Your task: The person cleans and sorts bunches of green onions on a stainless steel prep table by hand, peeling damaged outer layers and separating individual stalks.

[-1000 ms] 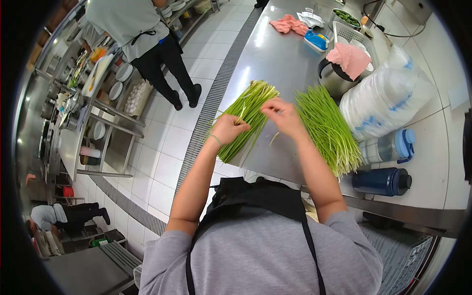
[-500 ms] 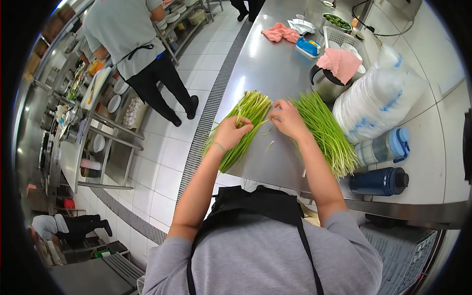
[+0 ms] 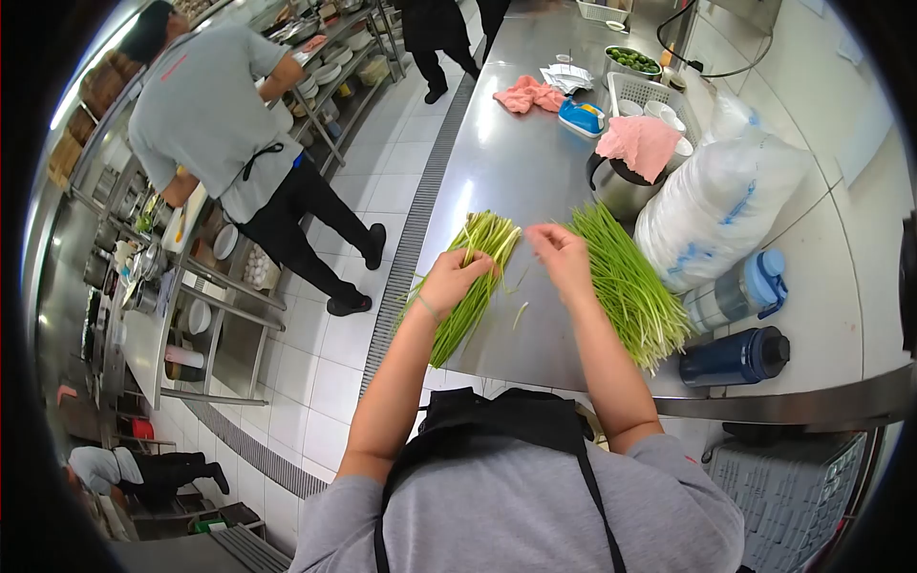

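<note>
My left hand (image 3: pixel 460 279) rests on the left bunch of thin green stalks (image 3: pixel 462 320), which look like chives. Its thumb and fingers are closed on some of the stalks, near their paler upper ends. Across a narrow strip of bare steel is my right hand (image 3: pixel 564 260), slightly blurred, its fingers stretched out toward the left bunch and slightly apart. I see nothing held in it. The right bunch of green stalks (image 3: pixel 626 286) lies just beyond that hand and forearm. A small pale stalk scrap (image 3: pixel 521 314) lies on the steel between the bunches.
On the steel counter (image 3: pixel 521 158) stand a metal jug (image 3: pixel 619 191) under a pink cloth (image 3: pixel 636 146) and a white basket with cups. Wrapped plastic ware (image 3: pixel 712 210) and two bottles (image 3: pixel 731 356) line the right. A co-worker (image 3: pixel 215 115) stands at the left shelves.
My right hand has come off the stalk end it was pinching, and its fingers have loosened. My left hand stays on the left bunch. The view has shifted, and the co-worker appears farther into it.
</note>
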A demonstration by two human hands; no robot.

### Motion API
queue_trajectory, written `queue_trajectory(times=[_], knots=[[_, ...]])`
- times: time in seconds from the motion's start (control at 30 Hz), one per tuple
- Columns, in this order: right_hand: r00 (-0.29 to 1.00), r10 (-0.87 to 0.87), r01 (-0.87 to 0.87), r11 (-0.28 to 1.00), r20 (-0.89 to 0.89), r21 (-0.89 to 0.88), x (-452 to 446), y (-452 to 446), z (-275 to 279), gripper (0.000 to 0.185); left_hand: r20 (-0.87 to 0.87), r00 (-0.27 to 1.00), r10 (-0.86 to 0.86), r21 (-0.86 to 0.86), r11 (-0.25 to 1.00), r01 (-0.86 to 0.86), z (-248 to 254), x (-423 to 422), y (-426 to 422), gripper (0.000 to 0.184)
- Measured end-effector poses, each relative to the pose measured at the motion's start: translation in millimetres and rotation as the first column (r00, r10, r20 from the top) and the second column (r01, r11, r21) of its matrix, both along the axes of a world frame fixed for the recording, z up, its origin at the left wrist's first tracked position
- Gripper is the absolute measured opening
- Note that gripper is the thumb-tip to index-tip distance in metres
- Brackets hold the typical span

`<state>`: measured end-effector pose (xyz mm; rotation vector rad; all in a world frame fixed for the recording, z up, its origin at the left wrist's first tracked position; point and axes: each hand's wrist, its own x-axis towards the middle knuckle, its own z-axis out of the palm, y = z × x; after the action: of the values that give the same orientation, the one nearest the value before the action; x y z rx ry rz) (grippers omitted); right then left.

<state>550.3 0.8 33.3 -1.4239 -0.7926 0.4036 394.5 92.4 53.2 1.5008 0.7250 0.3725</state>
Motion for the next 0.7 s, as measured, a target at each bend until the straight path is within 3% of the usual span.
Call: queue_trajectory(times=[0.07,0.4,0.57,0.7], knots=[[0.890,0.258,-0.281,0.960,-0.376,-0.006,-9.3,-1.1,8.1,0.012,0.006,1.000,-0.004,-0.077,0.997,0.004,8.2,-1.1,-3.5,0.015],[0.897,0.328,-0.330,0.943,-0.295,0.046,-15.5,2.8,11.8,0.013,0.039,0.999,0.036,-0.092,0.995,-0.032,13.5,-2.5,-9.3,0.014],[0.985,0.164,-0.161,0.986,-0.046,0.053,-0.2,1.8,15.0,0.010,0.045,0.998,0.045,-0.138,0.990,-0.038,13.8,-9.0,-4.9,0.016],[0.985,0.106,-0.092,0.990,-0.132,0.106,8.2,-1.6,19.4,0.009,0.039,0.998,0.054,-0.148,0.988,-0.048,15.1,-14.6,-3.8,0.017]])
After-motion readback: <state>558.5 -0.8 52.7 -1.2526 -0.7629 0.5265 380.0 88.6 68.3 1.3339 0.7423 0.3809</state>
